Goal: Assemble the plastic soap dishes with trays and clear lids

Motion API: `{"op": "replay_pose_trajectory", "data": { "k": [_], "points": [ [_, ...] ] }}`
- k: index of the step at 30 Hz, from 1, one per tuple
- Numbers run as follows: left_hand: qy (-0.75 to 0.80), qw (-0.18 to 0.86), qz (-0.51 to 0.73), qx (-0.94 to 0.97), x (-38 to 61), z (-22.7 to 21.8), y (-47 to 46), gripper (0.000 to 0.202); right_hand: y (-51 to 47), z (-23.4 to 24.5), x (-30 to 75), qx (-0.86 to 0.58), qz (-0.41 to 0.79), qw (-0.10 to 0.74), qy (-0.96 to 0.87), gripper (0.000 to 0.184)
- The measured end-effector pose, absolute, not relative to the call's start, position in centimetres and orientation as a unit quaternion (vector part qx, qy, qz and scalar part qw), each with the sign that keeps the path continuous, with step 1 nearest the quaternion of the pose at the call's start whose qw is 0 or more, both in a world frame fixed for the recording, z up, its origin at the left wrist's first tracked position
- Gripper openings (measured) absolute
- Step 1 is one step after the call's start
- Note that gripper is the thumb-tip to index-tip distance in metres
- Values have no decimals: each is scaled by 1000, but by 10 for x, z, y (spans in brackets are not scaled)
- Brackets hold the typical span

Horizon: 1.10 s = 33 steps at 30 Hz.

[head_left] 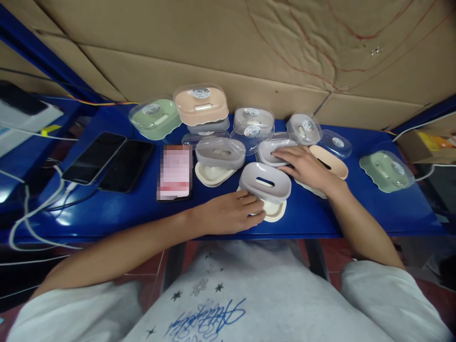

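Observation:
My left hand (233, 211) rests on the blue shelf (124, 209) with its fingers curled against the near left side of a grey slotted soap-dish tray (265, 183). That tray sits on a cream base (274, 211). My right hand (302, 166) lies flat, fingers stretched to the left, on top of another grey tray (270, 151) just behind. Under my right wrist lies a peach tray (333, 161) with a slot. A third grey tray (220, 153) stands on a cream base (212, 174) to the left.
Three phones lie on the left: two dark ones (94, 157) (126, 165) and one with a blurred screen (174, 172). Lidded soap boxes in green (155, 118), peach (201, 105) and grey (253, 121) stand at the back; another green one (386, 171) is at the right. White cables (32, 213) trail left. Cardboard (249, 47) backs the shelf.

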State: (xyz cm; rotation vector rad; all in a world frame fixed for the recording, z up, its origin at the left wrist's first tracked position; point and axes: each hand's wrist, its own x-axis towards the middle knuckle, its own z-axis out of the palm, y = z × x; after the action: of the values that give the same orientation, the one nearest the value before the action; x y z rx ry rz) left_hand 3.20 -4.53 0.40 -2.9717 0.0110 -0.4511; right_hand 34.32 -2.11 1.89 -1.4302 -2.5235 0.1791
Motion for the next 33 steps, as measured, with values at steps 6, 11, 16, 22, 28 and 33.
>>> {"op": "replay_pose_trajectory", "data": {
  "k": [6, 11, 16, 22, 28, 33],
  "points": [
    [9, 72, -147, -987, 32, 4, -44, 17, -23, 33, 343, -492, 72, 209, -842, 40],
    [6, 57, -151, -987, 31, 3, -41, 16, -1, 52, 364, -602, -95, 291, -737, 42],
    [-4, 54, -152, -987, 31, 1, -39, 13, 51, 56, 395, -713, 12, 135, -688, 44],
    [-11, 43, -123, -991, 29, 1, -37, 17, 68, 52, 394, -726, 67, 96, -678, 74],
    [-13, 40, -143, -989, 28, 0, -36, 17, 51, 81, 402, -645, 49, 170, -744, 48],
    [-9, 39, -151, -988, 28, 0, -36, 17, 45, 82, 388, -648, 40, 58, -759, 34]
  ]
}}
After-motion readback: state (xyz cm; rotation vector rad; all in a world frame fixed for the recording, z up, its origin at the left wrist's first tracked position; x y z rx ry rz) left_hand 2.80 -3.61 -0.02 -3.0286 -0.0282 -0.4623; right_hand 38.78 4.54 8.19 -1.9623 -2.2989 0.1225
